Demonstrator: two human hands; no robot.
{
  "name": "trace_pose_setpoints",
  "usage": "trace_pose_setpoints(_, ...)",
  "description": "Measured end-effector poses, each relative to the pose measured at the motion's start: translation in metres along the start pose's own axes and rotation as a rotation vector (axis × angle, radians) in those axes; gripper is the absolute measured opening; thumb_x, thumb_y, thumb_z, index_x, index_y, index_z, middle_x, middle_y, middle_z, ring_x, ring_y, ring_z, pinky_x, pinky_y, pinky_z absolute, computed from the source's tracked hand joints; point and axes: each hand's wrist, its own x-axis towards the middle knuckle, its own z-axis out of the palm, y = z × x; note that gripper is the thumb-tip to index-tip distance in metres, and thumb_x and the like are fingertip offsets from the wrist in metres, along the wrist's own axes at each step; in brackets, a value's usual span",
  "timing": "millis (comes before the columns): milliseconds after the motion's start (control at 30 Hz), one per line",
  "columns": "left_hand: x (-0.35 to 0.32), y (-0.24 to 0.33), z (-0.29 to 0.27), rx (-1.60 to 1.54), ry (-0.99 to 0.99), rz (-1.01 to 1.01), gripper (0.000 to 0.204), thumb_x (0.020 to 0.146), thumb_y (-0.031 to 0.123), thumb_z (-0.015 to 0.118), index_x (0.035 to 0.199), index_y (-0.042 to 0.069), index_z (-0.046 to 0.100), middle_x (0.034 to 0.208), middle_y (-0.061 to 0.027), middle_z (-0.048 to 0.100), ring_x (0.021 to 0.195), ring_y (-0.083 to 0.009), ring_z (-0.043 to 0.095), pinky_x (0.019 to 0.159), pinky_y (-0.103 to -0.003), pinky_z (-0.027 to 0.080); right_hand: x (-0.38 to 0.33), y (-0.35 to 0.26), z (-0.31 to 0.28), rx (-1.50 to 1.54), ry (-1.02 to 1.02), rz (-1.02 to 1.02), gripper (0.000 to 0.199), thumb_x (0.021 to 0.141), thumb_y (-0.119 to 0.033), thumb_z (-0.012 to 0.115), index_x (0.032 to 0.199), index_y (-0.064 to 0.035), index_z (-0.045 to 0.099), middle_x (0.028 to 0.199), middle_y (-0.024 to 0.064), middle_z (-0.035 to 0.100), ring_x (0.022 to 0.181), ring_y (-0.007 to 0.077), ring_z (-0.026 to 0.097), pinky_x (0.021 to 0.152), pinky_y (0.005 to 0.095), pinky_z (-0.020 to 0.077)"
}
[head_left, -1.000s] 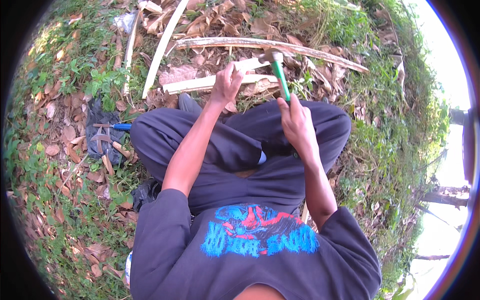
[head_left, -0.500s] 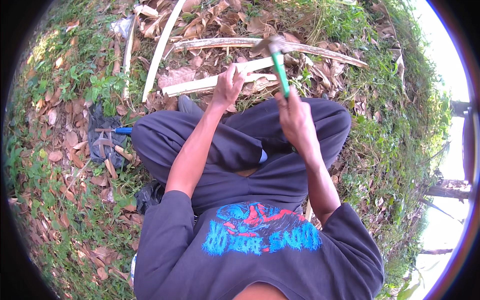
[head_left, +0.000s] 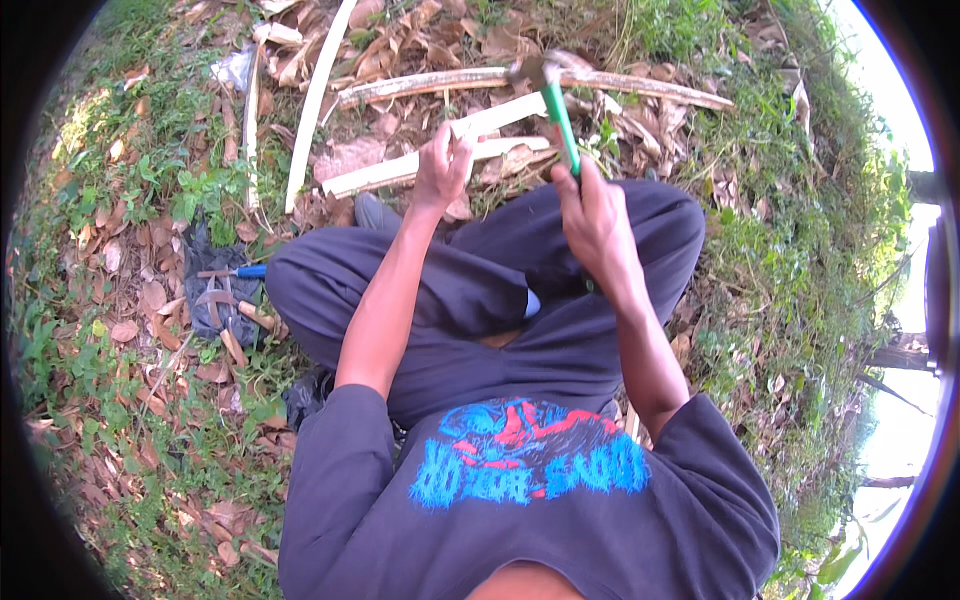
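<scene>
My left hand (head_left: pixel 443 168) is closed on the left end of a short pale wooden strip (head_left: pixel 502 116), holding it raised at a slant above the ground. My right hand (head_left: pixel 598 212) is wrapped round the green handle of a hammer (head_left: pixel 562 120). The hammer's metal head, slightly blurred, is just beyond the strip's right end; whether the two touch I cannot tell. Below the held strip, another pale wooden strip (head_left: pixel 385 174) lies on the leaves. A long, curved, rough-edged strip (head_left: pixel 430 85) lies behind both.
My crossed legs (head_left: pixel 480 270) lie between my arms. To the left, on a black plastic bag (head_left: pixel 200 315), are a blue-handled tool (head_left: pixel 248 271) and a wooden-handled blade (head_left: pixel 215 296). A long white strip (head_left: pixel 312 110) lies at the far left. Dry leaves and grass surround me.
The view has shifted slightly. My left hand and the held strip have moved a little left, and the hammer head is slightly farther away. Both grips are unchanged.
</scene>
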Motion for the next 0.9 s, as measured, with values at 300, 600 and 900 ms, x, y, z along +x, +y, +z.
trace_pose_setpoints(300,-0.006,-0.007,0.001,-0.006,0.006,-0.046,0.027,0.098,0.022,0.051,0.107,-0.001,0.06,0.09,-0.0186,0.073,0.081,-0.0315,0.072,0.071,-0.038,0.053,-0.008,0.027,-0.001,-0.088,-0.008,-0.019,0.028,0.102,-0.026,0.058,0.094,-0.0009,0.051,0.062,0.0207,0.055,0.053,0.0386,0.055,0.052,0.0474,0.0398)
trace_pose_setpoints(600,-0.015,-0.009,0.013,-0.093,-0.032,-0.109,0.028,0.099,0.025,0.053,0.111,0.0,0.056,0.092,-0.0146,0.073,0.077,-0.0296,0.069,0.069,-0.04,0.051,-0.065,0.087,0.002,0.287,-0.18,0.433,0.017,0.098,-0.019,0.061,0.094,-0.007,0.05,0.063,-0.0042,0.044,0.049,0.0049,0.041,0.043,0.0247,0.0338)
trace_pose_setpoints(900,-0.014,-0.016,0.022,0.162,-0.1,-0.229,0.028,0.083,0.02,0.072,0.101,-0.002,0.07,0.08,-0.016,0.072,0.074,-0.0232,0.071,0.068,-0.035,0.054,-0.068,0.06,-0.001,0.623,-0.213,0.565,0.028,0.103,-0.027,0.058,0.086,-0.0071,0.047,0.06,-0.0045,0.044,0.049,0.004,0.042,0.042,0.0245,0.0334)
